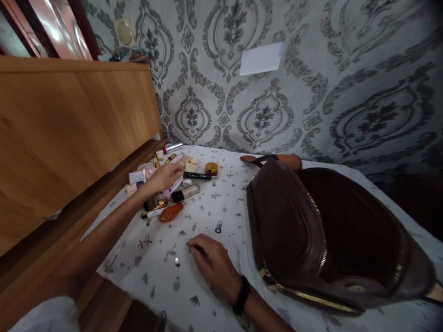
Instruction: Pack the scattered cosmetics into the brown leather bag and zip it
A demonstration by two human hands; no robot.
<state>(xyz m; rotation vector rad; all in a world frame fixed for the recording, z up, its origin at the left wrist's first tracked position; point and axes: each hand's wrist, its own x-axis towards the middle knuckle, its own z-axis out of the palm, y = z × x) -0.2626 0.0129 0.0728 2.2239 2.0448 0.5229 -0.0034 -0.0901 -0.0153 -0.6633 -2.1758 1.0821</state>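
My left hand (pixel 165 177) reaches over a pile of cosmetics at the left of the patterned cloth. Its fingers stretch forward, with the tips beside a black tube (pixel 198 176); no firm hold on it shows. Around that hand lie a foundation bottle (pixel 191 191), an orange teardrop-shaped item (pixel 171 212), a white pen-like stick (pixel 155 212) and a glittery square case (pixel 136 177). A round amber jar (pixel 211 168) stands to the right. My right hand (pixel 215 263), wearing a black wristband (pixel 242 295), rests on the cloth, loosely bent, with nothing visible in it.
An unzipped brown leather bag (pixel 285 222) fills the right side of the cloth (pixel 220 200). Small rings (pixel 219 228) and a tiny shiny piece (pixel 176 261) lie near my right hand. A wooden panel (pixel 69 115) borders the left; the papered wall (pixel 224 97) stands behind.
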